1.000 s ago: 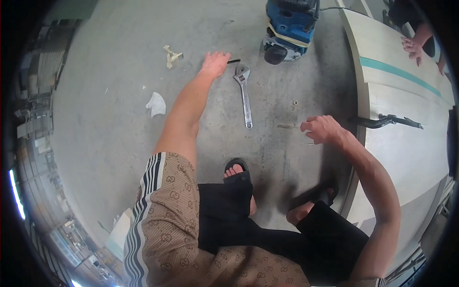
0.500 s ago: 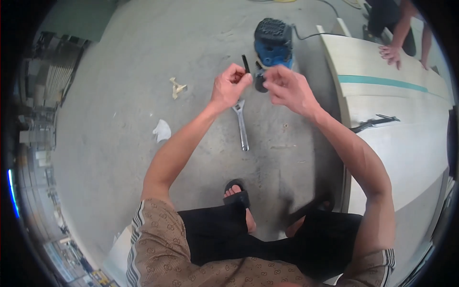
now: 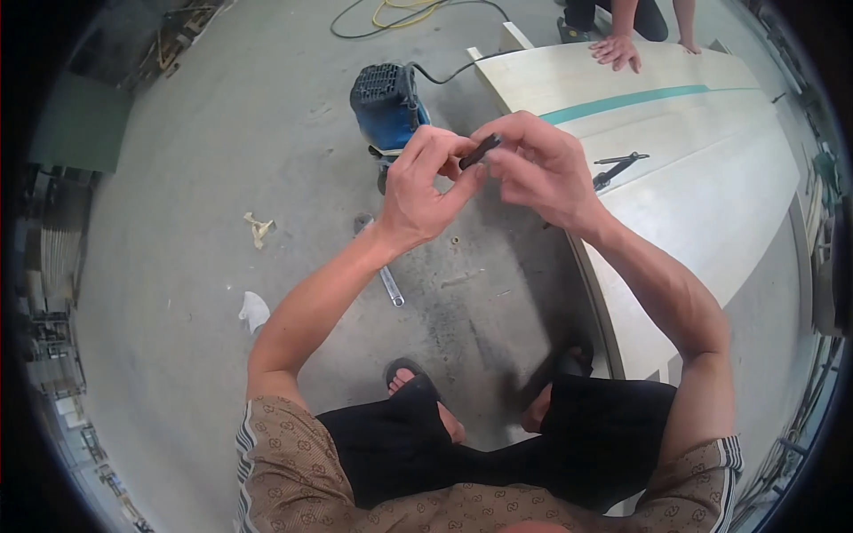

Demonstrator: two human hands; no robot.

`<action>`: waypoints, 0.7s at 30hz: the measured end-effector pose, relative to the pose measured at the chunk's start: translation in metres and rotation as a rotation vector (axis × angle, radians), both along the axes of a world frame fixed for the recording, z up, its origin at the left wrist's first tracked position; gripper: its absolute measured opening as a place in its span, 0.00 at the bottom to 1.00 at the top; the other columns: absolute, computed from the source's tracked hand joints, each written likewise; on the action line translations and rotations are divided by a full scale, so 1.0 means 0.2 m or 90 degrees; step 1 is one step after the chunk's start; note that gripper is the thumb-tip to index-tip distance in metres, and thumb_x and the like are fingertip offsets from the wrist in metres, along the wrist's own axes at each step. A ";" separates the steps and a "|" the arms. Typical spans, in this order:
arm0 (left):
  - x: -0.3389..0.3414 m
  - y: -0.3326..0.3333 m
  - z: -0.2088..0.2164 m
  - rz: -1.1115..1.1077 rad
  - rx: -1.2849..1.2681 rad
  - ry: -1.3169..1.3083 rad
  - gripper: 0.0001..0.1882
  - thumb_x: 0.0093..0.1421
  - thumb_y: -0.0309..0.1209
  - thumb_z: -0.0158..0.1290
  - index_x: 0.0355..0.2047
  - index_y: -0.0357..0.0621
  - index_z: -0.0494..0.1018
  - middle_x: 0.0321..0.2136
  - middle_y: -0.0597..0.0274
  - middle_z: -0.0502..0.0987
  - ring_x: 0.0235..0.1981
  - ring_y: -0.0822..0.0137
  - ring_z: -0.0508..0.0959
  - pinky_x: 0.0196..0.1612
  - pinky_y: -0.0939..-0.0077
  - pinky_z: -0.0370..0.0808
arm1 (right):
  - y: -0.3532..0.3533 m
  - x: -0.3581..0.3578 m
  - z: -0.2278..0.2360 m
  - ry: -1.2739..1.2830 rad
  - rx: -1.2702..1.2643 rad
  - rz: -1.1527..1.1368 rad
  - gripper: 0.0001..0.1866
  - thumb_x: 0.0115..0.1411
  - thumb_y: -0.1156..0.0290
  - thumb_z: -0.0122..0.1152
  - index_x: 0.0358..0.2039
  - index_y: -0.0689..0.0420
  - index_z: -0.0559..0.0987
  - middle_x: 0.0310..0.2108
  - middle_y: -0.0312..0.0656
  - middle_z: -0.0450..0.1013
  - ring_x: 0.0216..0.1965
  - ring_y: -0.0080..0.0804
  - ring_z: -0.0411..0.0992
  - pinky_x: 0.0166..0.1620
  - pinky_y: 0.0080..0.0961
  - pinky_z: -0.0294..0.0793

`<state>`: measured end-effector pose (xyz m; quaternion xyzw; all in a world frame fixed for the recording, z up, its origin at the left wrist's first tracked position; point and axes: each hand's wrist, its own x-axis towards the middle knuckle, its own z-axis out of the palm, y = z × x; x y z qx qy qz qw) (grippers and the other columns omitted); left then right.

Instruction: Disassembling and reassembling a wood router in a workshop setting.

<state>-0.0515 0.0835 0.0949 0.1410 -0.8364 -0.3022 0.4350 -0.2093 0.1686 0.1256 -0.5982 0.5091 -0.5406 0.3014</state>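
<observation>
A short dark rod [image 3: 480, 152], its exact kind unclear, is held up in front of me between both hands. My left hand [image 3: 425, 182] is closed, with thumb and fingertips pinching the rod's lower end. My right hand [image 3: 544, 169] is curled at the upper end, its thumb and forefinger against the rod; its other fingertips are partly hidden. Beyond my left hand a blue and black corded power tool [image 3: 384, 111] stands on the floor. An adjustable wrench [image 3: 389, 286] lies below my left forearm, which covers part of it.
To the right lies a large pale board [image 3: 684, 195] with a green stripe [image 3: 622, 102] and a black metal tool [image 3: 613, 171] on it. Another person's hand [image 3: 617, 53] rests on its far edge. Cables [image 3: 391, 22] and scraps [image 3: 254, 309] are on the floor.
My right hand has come up to the rod, which now tilts between both hands. My view has turned right, so the floor tools and board appear farther left.
</observation>
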 end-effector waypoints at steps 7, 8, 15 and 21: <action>0.02 0.02 0.07 -0.047 -0.029 0.026 0.13 0.50 0.28 0.59 0.37 0.42 0.72 0.27 0.63 0.71 0.20 0.74 0.72 0.24 0.80 0.71 | -0.03 -0.08 0.05 -0.393 0.173 0.075 0.08 0.63 0.74 0.47 0.40 0.59 0.72 0.22 0.30 0.66 0.22 0.14 0.61 0.29 0.12 0.62; 0.02 0.02 0.07 -0.049 -0.035 0.031 0.14 0.50 0.28 0.59 0.37 0.42 0.72 0.27 0.63 0.72 0.21 0.74 0.72 0.24 0.80 0.71 | -0.04 -0.08 0.04 -0.393 0.174 0.078 0.08 0.63 0.74 0.47 0.40 0.59 0.72 0.22 0.30 0.66 0.22 0.14 0.61 0.29 0.12 0.62; 0.03 0.01 0.09 -0.071 0.084 -0.005 0.19 0.51 0.31 0.61 0.42 0.41 0.69 0.33 0.64 0.72 0.26 0.76 0.72 0.30 0.82 0.71 | -0.07 -0.03 0.02 -0.540 0.202 0.098 0.11 0.58 0.78 0.52 0.43 0.60 0.72 0.21 0.31 0.65 0.22 0.18 0.63 0.27 0.16 0.63; -0.03 0.02 0.08 -0.108 0.215 0.062 0.32 0.47 0.46 0.63 0.47 0.41 0.65 0.42 0.61 0.67 0.32 0.74 0.73 0.32 0.79 0.72 | -0.06 -0.03 0.01 -0.561 0.238 0.085 0.13 0.57 0.79 0.53 0.43 0.59 0.71 0.23 0.32 0.66 0.24 0.19 0.65 0.28 0.16 0.64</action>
